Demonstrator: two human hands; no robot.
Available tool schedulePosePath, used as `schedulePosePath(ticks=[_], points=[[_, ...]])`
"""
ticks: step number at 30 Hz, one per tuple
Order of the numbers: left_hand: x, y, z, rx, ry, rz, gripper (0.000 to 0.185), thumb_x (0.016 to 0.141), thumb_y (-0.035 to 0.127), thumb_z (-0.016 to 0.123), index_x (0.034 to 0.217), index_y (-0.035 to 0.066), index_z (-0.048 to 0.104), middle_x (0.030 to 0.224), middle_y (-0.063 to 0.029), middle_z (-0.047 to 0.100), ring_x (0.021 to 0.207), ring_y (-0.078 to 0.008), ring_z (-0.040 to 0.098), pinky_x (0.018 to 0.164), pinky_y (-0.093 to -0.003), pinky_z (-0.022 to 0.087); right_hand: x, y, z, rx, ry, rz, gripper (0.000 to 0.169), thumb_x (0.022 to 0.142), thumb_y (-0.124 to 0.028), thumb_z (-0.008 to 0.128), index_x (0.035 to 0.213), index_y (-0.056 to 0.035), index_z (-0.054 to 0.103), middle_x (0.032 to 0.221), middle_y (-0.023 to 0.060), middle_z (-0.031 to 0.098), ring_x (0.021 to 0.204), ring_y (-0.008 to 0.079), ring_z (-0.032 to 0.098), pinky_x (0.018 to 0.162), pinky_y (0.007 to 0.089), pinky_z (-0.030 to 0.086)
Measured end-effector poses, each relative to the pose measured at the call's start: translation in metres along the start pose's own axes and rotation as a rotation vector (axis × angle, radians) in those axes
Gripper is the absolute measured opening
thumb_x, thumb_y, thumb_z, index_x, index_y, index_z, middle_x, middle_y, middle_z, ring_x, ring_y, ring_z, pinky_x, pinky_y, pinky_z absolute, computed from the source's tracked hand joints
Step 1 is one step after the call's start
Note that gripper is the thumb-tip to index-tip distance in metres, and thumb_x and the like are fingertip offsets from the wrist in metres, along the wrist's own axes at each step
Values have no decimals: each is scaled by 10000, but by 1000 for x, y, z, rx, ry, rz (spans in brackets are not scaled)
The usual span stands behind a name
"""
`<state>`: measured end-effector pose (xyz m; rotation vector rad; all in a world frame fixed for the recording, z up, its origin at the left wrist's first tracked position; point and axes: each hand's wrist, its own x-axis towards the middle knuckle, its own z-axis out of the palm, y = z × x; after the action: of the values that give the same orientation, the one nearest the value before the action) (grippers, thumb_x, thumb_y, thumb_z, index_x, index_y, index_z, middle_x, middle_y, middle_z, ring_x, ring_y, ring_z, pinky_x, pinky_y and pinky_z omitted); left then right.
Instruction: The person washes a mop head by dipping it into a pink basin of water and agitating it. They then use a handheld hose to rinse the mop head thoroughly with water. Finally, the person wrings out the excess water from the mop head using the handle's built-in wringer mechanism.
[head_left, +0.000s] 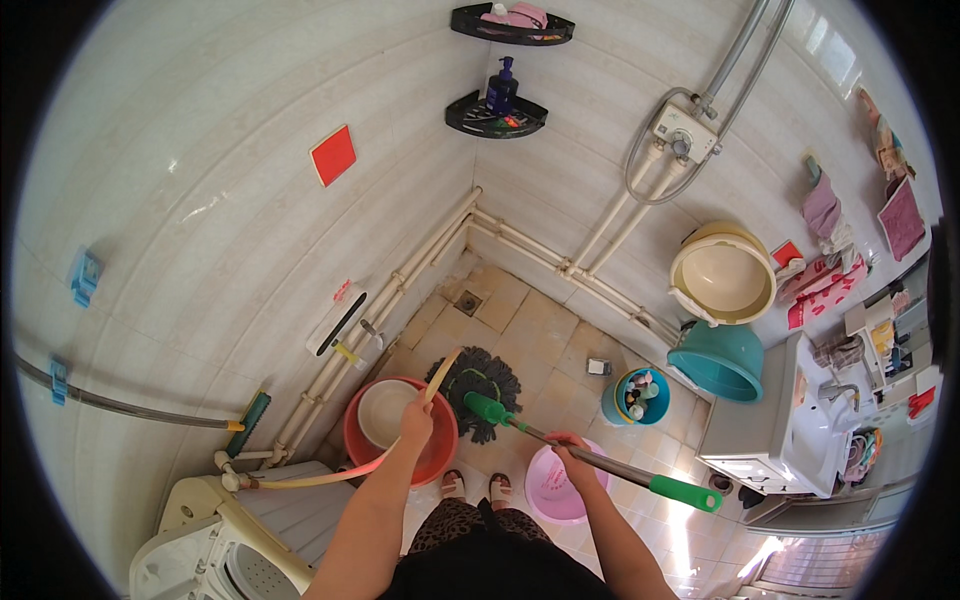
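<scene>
My left hand grips a yellowish hose close to its free end, which points over the mop head. The hose runs back to a pipe fitting on the left wall. In my right hand is the metal pole of a mop with a green grip and green collar. Its dark grey string head rests spread on the tiled floor. Beside it, under my left hand, a red basin holds a white basin. A pink basin lies below my right hand. Whether water leaves the hose I cannot tell.
A blue bucket of bottles stands on the floor right of the mop. A washing machine is at lower left, a sink cabinet at right. Pipes follow the walls, and a floor drain lies near the corner.
</scene>
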<state>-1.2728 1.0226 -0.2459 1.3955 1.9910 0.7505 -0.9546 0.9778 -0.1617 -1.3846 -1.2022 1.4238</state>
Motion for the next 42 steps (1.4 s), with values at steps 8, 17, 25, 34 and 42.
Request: schedulePosePath(ticks=[8, 17, 25, 34, 42], points=[[2, -8, -7, 50, -71, -46, 317, 790, 121, 493, 1100, 59, 524, 787, -215, 580, 771, -376, 558, 663, -448, 433, 8, 7, 0, 44, 97, 15, 201, 777, -39, 503, 973, -3, 534, 960, 85, 569, 879, 155, 535, 791, 283, 454], [-16, -18, -19, 74, -208, -72, 198, 782, 122, 502, 964, 47, 533, 822, -212, 573, 812, -392, 539, 687, -446, 424, 33, 14, 28, 39, 421, -15, 159, 789, -142, 597, 862, -4, 563, 776, 52, 562, 711, 118, 522, 668, 241, 421], [-21, -17, -37, -110, -76, -13, 171, 783, 132, 505, 936, 56, 522, 784, -222, 557, 790, -401, 528, 647, -445, 416, 132, -129, 94, 1, 349, -165, 303, 801, -227, 586, 593, -51, 455, 580, 19, 472, 640, 128, 520, 635, 258, 381], [-24, -6, -72, -142, -11, -69, 244, 789, 140, 510, 1022, 70, 520, 833, -214, 571, 807, -375, 546, 668, -418, 431, 111, -328, 108, 183, 259, -450, 283, 775, -243, 629, 612, -71, 474, 504, -11, 389, 516, 94, 452, 520, 220, 370], [-33, -24, -55, -140, -93, -112, 282, 792, 145, 515, 1063, 67, 523, 839, -208, 580, 811, -376, 551, 684, -420, 434, 113, -213, 94, -149, 229, -294, 280, 799, -238, 597, 625, -46, 488, 528, 24, 501, 490, 82, 475, 472, 217, 363]])
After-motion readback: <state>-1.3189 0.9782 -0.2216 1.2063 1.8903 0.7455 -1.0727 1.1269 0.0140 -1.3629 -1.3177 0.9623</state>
